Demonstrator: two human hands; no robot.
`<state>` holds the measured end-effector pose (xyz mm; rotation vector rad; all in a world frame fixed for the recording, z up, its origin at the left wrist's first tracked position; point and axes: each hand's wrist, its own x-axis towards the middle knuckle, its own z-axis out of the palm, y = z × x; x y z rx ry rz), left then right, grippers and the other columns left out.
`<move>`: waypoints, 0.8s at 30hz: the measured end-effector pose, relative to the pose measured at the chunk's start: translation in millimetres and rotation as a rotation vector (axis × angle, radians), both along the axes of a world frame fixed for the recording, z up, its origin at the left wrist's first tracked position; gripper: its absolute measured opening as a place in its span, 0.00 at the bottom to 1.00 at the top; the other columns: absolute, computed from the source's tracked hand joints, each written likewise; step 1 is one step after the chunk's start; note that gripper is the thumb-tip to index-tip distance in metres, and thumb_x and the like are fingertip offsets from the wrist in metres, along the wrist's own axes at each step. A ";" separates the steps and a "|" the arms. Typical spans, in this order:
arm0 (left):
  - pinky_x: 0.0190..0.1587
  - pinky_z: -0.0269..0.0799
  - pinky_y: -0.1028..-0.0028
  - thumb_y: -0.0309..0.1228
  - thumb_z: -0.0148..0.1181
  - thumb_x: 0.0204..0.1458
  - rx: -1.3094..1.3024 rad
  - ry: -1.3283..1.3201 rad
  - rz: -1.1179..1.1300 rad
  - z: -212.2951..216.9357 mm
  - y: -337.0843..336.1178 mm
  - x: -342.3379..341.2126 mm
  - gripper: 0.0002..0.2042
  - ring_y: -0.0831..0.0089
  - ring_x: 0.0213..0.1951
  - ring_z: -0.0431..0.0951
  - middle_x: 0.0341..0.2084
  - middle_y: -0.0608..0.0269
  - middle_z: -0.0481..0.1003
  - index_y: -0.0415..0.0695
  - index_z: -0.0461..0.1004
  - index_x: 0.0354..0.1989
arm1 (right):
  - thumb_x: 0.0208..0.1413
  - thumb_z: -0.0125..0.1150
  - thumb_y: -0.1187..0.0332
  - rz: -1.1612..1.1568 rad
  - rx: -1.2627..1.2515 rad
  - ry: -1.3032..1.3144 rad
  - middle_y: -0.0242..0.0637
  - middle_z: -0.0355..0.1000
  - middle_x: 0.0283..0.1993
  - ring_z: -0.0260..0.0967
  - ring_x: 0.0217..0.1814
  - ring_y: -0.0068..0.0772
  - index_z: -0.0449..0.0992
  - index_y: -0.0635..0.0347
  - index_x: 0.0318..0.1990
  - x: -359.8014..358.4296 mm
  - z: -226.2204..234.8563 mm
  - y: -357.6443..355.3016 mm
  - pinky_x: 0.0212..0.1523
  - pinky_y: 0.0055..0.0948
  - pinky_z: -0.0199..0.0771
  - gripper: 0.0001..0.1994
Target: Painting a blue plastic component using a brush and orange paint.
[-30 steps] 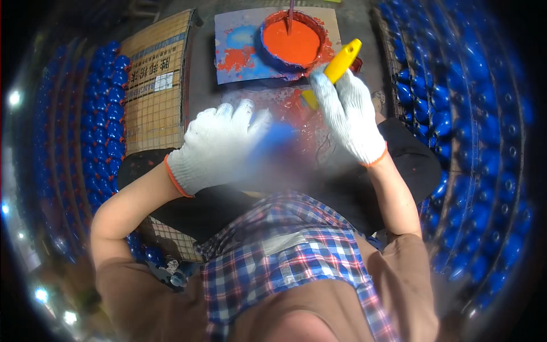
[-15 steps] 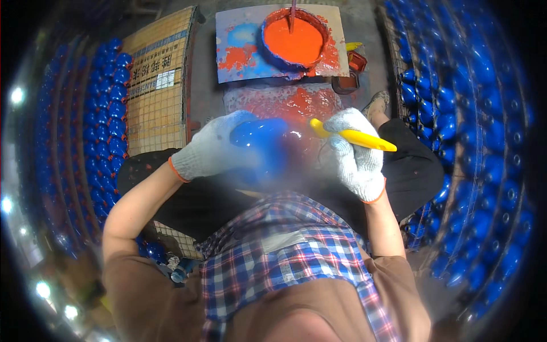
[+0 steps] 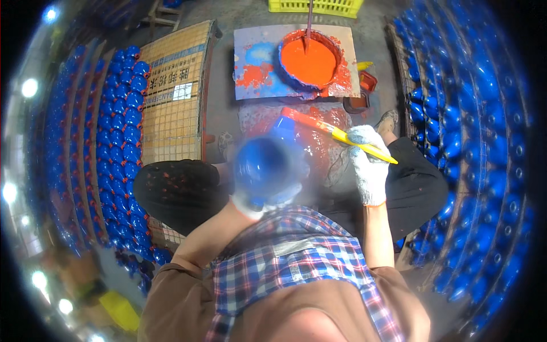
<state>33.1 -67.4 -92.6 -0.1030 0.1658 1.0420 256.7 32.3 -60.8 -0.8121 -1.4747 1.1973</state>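
Note:
My left hand (image 3: 249, 207), in a white knit glove, grips a glossy blue rounded vessel (image 3: 261, 165) from below. The vessel is tilted, its wide round end toward me and its narrower end pointing away; a blur over the picture softens its outline. My gloved right hand (image 3: 367, 155) is closed round the yellow handle of a paintbrush (image 3: 327, 129). Orange-red paint coats the brush's head, which lies at the vessel's narrow end; whether they touch I cannot tell. Beyond them stands a round tub (image 3: 282, 73) of orange paint with a stick upright in it.
The tub rests on a paint-smeared board (image 3: 248, 91), with a paint-stained sheet (image 3: 336, 114) nearer me. Racks of blue vessels (image 3: 132, 134) line the left, and more blue vessels (image 3: 453, 145) the right. A mesh-covered panel (image 3: 174, 114) leans at left. A yellow crate (image 3: 342, 7) stands behind.
My left hand has turned the blue vessel so its round end faces me, and moved nearer my body. The brush head has swung left to the vessel's narrow end. The view has shifted slightly.

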 end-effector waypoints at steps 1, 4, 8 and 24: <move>0.35 0.74 0.74 0.48 0.39 0.62 -0.011 0.186 0.037 1.2 1.9 6.3 0.21 0.71 0.34 0.76 0.38 0.61 0.73 0.45 0.68 0.51 | 0.46 0.56 0.83 -0.026 -0.039 0.028 0.39 0.73 0.40 0.72 0.41 0.29 0.76 0.67 0.38 -0.2 -4.2 -1.1 0.44 0.25 0.71 0.10; 0.37 0.74 0.72 0.49 0.48 0.56 -0.015 0.377 0.064 16.8 11.2 8.4 0.24 0.69 0.36 0.76 0.39 0.60 0.72 0.44 0.66 0.53 | 0.48 0.57 0.82 -0.058 -0.049 0.030 0.37 0.72 0.40 0.71 0.41 0.28 0.76 0.67 0.39 6.0 -8.5 -4.7 0.44 0.25 0.71 0.10; 0.45 0.76 0.62 0.66 0.66 0.34 -0.030 0.392 0.038 54.1 23.5 2.3 0.49 0.60 0.42 0.76 0.48 0.53 0.68 0.42 0.58 0.59 | 0.56 0.56 0.79 -0.143 -0.100 0.141 0.38 0.70 0.44 0.72 0.40 0.29 0.72 0.66 0.46 14.0 -3.9 -10.8 0.42 0.25 0.73 0.10; 0.49 0.73 0.67 0.30 0.75 0.28 1.095 1.967 0.153 112.9 44.4 -30.8 0.30 0.61 0.44 0.77 0.41 0.55 0.74 0.41 0.73 0.46 | 0.50 0.57 0.83 -0.085 0.190 -0.039 0.41 0.71 0.41 0.71 0.40 0.31 0.74 0.65 0.42 24.2 73.3 -32.1 0.42 0.25 0.72 0.11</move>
